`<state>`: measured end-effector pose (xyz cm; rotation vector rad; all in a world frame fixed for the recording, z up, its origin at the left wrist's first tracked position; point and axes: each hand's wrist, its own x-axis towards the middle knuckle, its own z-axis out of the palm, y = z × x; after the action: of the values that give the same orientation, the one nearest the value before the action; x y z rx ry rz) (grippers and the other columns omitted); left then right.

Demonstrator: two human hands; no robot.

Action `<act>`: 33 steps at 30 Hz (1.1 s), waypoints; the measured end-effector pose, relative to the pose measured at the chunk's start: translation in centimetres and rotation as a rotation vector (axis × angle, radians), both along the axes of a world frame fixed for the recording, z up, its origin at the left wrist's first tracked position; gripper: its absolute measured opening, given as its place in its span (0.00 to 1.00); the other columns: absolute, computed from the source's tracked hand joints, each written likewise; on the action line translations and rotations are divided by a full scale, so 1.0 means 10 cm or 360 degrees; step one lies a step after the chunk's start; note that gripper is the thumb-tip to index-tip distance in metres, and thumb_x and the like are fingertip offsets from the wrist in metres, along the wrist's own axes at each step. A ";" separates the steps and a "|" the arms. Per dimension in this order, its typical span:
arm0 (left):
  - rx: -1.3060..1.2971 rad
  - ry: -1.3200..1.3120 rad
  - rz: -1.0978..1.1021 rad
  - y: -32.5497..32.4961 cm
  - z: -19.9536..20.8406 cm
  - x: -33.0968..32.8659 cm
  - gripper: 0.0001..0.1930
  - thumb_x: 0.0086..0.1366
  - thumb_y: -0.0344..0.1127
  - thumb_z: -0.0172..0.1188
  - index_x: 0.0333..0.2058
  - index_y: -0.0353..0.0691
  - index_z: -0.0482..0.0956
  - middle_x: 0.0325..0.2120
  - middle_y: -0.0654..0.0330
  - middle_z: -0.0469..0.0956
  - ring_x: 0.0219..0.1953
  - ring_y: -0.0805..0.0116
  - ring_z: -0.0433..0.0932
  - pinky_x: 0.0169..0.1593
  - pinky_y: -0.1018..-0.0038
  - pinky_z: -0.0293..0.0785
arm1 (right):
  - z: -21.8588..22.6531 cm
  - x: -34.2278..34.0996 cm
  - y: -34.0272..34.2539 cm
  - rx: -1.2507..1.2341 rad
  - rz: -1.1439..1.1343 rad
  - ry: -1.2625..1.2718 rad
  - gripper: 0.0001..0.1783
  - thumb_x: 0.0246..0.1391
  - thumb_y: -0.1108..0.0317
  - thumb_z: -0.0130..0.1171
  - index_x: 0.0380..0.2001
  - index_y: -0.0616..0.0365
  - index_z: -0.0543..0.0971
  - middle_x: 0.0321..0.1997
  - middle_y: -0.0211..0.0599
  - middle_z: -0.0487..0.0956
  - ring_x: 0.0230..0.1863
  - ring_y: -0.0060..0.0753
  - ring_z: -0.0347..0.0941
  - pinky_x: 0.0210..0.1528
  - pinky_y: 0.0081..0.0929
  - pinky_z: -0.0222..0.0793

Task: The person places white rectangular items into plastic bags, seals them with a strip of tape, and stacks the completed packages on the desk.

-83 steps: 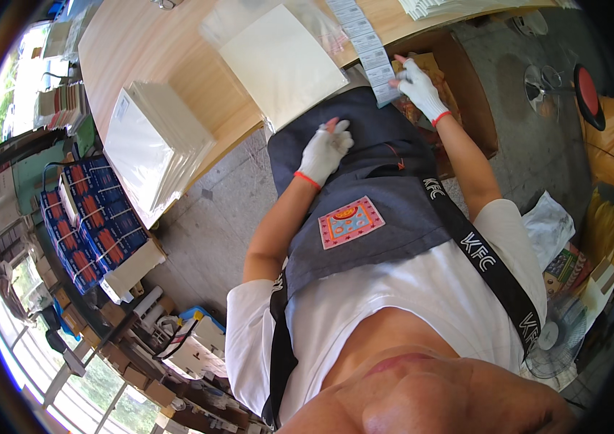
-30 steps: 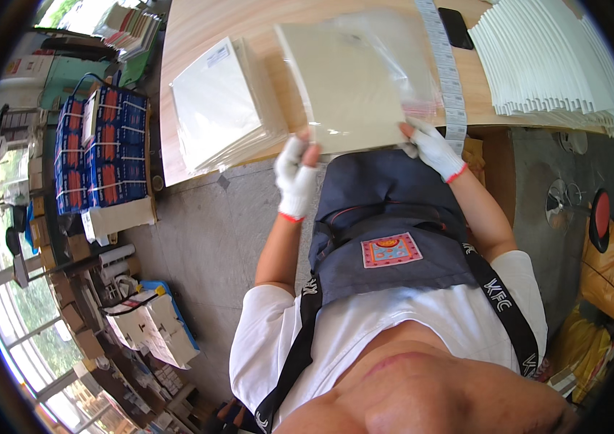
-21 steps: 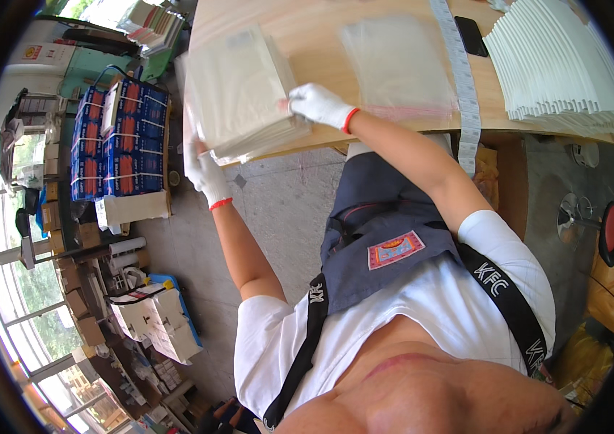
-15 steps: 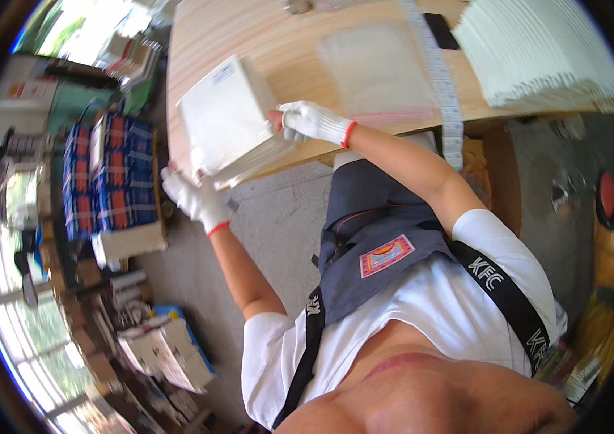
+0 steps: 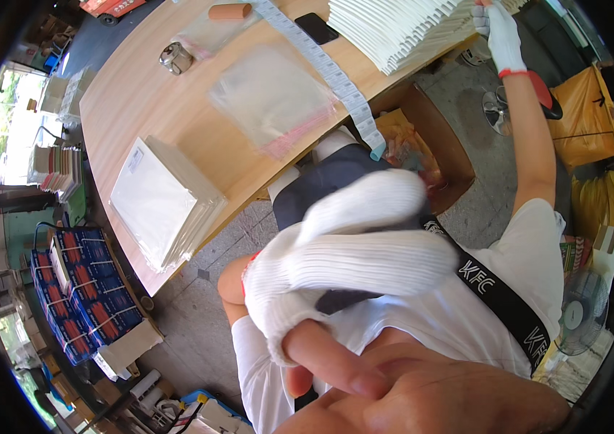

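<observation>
My left hand (image 5: 357,253), in a white knit glove with bare tips on thumb and one finger, is raised close in front of my chest and chin. Its gloved fingers stretch out to the right, blurred, and nothing shows in them. At the upper right my right hand (image 5: 498,36), gloved the same way, reaches to the near edge of a stack of white folded sheets (image 5: 394,29). Those fingers are curled; the picture's rim cuts off what they may grip. A pile of white, flat, plastic-wrapped packs (image 5: 155,202) lies at the table's left corner, apart from both hands.
On the wooden table (image 5: 126,94) lie clear plastic bags (image 5: 270,94), a measuring strip (image 5: 321,65), a black phone (image 5: 316,29) and a metal tin (image 5: 175,58). Below it stands an open cardboard box (image 5: 459,159). Blue boxes (image 5: 90,282) are stacked at left, a fan (image 5: 582,311) at right.
The view has swung right. My left hand left the wrapped pile and came up close to my chin. From beside that pile, my right hand moved far right to the white stack.
</observation>
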<state>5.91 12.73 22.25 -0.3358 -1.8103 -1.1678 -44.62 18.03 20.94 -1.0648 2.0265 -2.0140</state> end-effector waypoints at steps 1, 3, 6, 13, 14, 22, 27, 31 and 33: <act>-0.0014 -0.0037 -0.0005 0.11 0.18 0.01 0.26 0.62 0.60 0.49 0.53 0.53 0.67 0.57 0.48 0.61 0.60 0.49 0.57 0.60 0.51 0.54 | 0.01 -0.17 -0.18 0.0101 0.0082 -0.0169 0.13 0.58 0.63 0.45 0.40 0.58 0.74 0.26 0.33 0.77 0.19 0.25 0.70 0.20 0.22 0.66; 0.0005 -0.0066 -0.0092 0.20 0.20 -0.01 0.27 0.61 0.60 0.49 0.53 0.51 0.67 0.56 0.49 0.62 0.59 0.51 0.58 0.59 0.53 0.55 | -0.08 -0.36 -0.28 0.0354 0.0132 -0.0456 0.14 0.59 0.60 0.44 0.36 0.56 0.75 0.24 0.31 0.75 0.18 0.24 0.68 0.17 0.21 0.63; 0.0055 -0.0104 -0.0218 0.27 0.19 -0.08 0.27 0.61 0.60 0.49 0.52 0.49 0.68 0.55 0.50 0.64 0.58 0.53 0.60 0.58 0.55 0.57 | -0.05 -0.35 -0.37 0.0341 0.0412 -0.0767 0.14 0.60 0.59 0.42 0.31 0.54 0.75 0.22 0.29 0.73 0.17 0.24 0.65 0.15 0.21 0.59; 0.0211 -0.0203 -0.0387 0.33 0.13 -0.24 0.28 0.61 0.60 0.50 0.50 0.44 0.69 0.51 0.52 0.68 0.55 0.59 0.66 0.56 0.62 0.60 | 0.08 -0.41 -0.53 0.0229 0.0537 -0.1411 0.17 0.59 0.57 0.47 0.17 0.48 0.67 0.12 0.24 0.66 0.11 0.23 0.58 0.14 0.18 0.53; 0.0228 -0.0214 -0.0374 0.29 0.11 -0.25 0.28 0.61 0.60 0.50 0.50 0.43 0.69 0.51 0.53 0.69 0.54 0.60 0.66 0.56 0.63 0.61 | 0.12 -0.37 -0.55 0.0163 0.0587 -0.1508 0.16 0.58 0.56 0.48 0.17 0.47 0.67 0.12 0.24 0.65 0.11 0.23 0.57 0.15 0.18 0.54; -0.0228 -0.1526 0.1148 -1.19 -1.20 -0.44 0.24 0.60 0.52 0.51 0.53 0.51 0.69 0.54 0.56 0.68 0.56 0.52 0.66 0.57 0.60 0.61 | -0.04 0.15 -0.10 -0.0152 0.0466 -0.1298 0.09 0.57 0.62 0.45 0.32 0.54 0.72 0.22 0.29 0.70 0.18 0.21 0.60 0.19 0.20 0.57; -0.1191 -0.1828 0.1668 -1.75 -2.28 -0.39 0.21 0.56 0.41 0.54 0.50 0.53 0.71 0.53 0.59 0.69 0.54 0.57 0.66 0.56 0.64 0.62 | -0.47 -0.43 0.04 -0.0589 0.1226 -0.1148 0.17 0.62 0.69 0.43 0.52 0.58 0.69 0.43 0.34 0.73 0.39 0.24 0.69 0.40 0.22 0.66; -0.0875 -0.2259 0.1468 -1.86 -2.24 -0.63 0.14 0.54 0.39 0.54 0.41 0.48 0.72 0.41 0.61 0.73 0.45 0.55 0.73 0.48 0.62 0.69 | -0.31 0.52 0.23 -0.0221 0.0543 -0.1196 0.19 0.54 0.66 0.54 0.49 0.56 0.68 0.51 0.33 0.72 0.54 0.31 0.68 0.55 0.31 0.67; -0.0867 -0.2449 0.1522 -1.88 -2.18 -0.67 0.13 0.55 0.38 0.54 0.40 0.49 0.73 0.42 0.60 0.73 0.44 0.55 0.74 0.46 0.61 0.71 | -0.50 0.86 0.26 0.0027 0.0887 -0.1159 0.25 0.53 0.63 0.54 0.53 0.63 0.66 0.50 0.39 0.72 0.50 0.33 0.72 0.52 0.32 0.69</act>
<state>-0.75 -6.11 0.49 1.3892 -2.9343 -0.0205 -36.01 20.67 15.95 -0.6394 1.2106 -1.7179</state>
